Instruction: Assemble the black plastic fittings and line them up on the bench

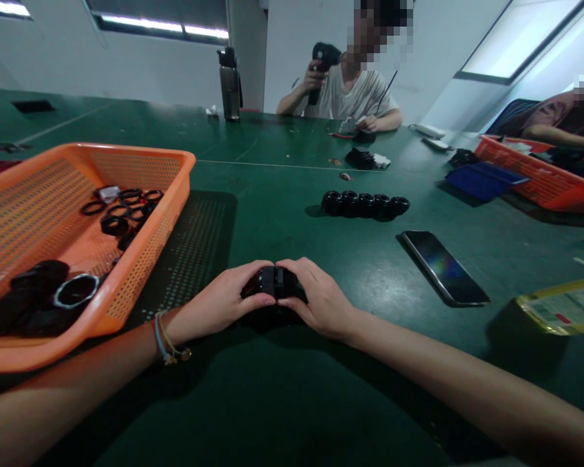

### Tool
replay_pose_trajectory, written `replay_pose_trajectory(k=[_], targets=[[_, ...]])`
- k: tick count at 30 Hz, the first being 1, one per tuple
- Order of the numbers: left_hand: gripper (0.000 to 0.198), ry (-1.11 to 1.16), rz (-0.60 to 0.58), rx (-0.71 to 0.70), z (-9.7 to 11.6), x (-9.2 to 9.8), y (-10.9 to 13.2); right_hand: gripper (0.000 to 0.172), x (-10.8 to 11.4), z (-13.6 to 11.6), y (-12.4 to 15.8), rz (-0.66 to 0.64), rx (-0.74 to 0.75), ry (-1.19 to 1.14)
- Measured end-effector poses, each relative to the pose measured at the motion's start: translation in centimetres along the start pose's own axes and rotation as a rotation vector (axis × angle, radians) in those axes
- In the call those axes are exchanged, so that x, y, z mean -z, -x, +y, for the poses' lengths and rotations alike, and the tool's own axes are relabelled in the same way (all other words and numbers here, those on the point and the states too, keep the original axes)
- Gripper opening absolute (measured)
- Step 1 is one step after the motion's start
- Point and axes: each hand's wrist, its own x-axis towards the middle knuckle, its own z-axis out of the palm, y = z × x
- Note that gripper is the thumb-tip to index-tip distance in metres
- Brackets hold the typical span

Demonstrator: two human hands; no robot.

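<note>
Just above the green table, a black, ribbed plastic fitting (pixel 274 280) lies between my two hands. My left hand (pixel 236 290) wraps its left end, thumb below and fingers over the top. On the other end, my right hand (pixel 321 295) closes the same way, so the fingertips of both hands nearly meet. The palms hide the ends of the fitting, and I cannot tell whether it is one piece or two pieces joined. Beyond my hands stands a row of several similar black fittings (pixel 365 204) with round openings.
An orange basket (pixel 182 170) at left holds black rings and fittings. To the right lie a phone (pixel 442 267) and a yellow-edged container (pixel 564 301). Farther back are a bottle (pixel 230 87), a blue tray (pixel 486 180), another orange basket (pixel 530 188) and two people, one holding a black power tool (pixel 325 58).
</note>
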Motion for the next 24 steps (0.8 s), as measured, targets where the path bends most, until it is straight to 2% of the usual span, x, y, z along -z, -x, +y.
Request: replay_pose_trajectory(k=[12, 18, 24], targets=[[0.037, -0.126, 0.049, -0.033, -0.2, -0.6, 0.3, 0.030, -0.1, -0.6, 0.4, -0.067, -0.156, -0.073], [0.042, -0.196, 0.102, -0.116, -0.6, -0.8, 0.4, 0.029, 0.1, -0.9, 0.2, -0.092, -0.270, -0.150], [0.041, -0.250, 0.134, -0.133, -0.2, -0.8, 0.4, 0.030, 0.2, -1.5, -0.2, -0.114, -0.395, -0.218]])
